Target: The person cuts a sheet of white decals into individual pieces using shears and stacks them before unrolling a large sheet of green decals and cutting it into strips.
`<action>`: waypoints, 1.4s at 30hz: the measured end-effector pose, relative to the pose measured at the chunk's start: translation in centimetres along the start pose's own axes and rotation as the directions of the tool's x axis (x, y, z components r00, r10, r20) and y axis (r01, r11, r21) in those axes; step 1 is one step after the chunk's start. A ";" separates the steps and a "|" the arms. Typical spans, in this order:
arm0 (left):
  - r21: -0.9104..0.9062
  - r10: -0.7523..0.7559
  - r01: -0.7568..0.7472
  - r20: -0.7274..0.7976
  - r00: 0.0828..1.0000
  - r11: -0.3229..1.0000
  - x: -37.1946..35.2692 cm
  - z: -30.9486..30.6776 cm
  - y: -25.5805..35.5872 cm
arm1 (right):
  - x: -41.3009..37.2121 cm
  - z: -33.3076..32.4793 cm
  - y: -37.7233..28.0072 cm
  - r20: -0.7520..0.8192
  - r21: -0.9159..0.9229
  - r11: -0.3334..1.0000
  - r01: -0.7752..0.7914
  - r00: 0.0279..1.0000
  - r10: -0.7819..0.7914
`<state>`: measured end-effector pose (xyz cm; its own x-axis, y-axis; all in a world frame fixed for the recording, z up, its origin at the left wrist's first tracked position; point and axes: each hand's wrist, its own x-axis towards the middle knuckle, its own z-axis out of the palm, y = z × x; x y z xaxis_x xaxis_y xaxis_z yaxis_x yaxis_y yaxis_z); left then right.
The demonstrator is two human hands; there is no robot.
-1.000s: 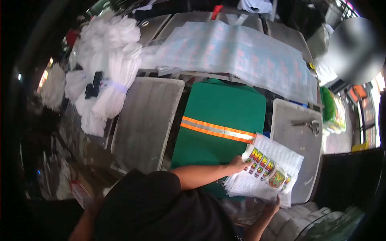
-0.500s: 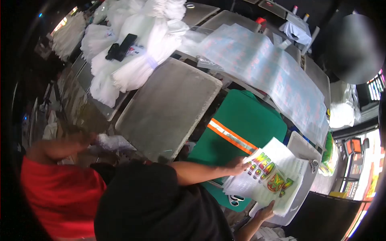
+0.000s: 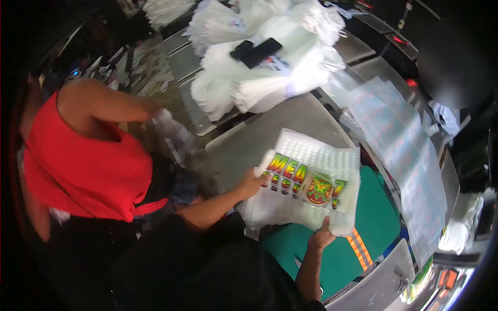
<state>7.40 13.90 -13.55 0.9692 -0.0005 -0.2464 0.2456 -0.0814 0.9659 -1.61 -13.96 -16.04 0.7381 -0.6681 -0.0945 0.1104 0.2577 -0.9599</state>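
A stack of white printed sheets (image 3: 290,207), with colourful lettering and a round crest, is held up in front of me. My left hand (image 3: 252,184) grips its left edge, fingers wrapped on the paper. At the lower right edge my right hand (image 3: 323,237) pinches the stack, thumb on top. Beneath it lies a green cloth item (image 3: 290,246) with an orange-and-silver stripe. The sheets hang partly over a grey board (image 3: 290,124) and partly over the green cloth.
A person in a red top (image 3: 88,166) stands at the left, holding clear plastic (image 3: 174,135). White bundles (image 3: 264,85) with a black phone (image 3: 262,53) lie at the top. A translucent patterned sheet (image 3: 399,150) runs down the right.
The stack has moved left off the right side of the green cloth, with both my hands on it. My view has swung left, showing more of the person in red.
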 end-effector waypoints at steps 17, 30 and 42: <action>0.091 -0.216 0.218 -0.034 0.976 0.972 5.0 -15.2 -7.8 | -8.8 8.1 7.3 -0.003 -0.013 0.971 -0.239 0.971 0.239; 0.128 -0.249 0.241 0.057 0.967 0.962 6.6 -15.4 -8.6 | 6.9 2.0 4.5 0.561 -0.366 0.565 -0.740 0.308 0.768; 0.188 -0.179 0.180 -0.021 0.984 0.966 0.4 -27.3 -1.7 | -8.4 14.1 -1.8 0.392 -0.784 0.619 0.041 0.806 0.444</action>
<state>7.90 41.25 -13.15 0.9096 0.0350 -0.4140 0.4078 -0.2659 0.8735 1.35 1.01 -9.86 0.9048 -0.1504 -0.3984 -0.4235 -0.4157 -0.8049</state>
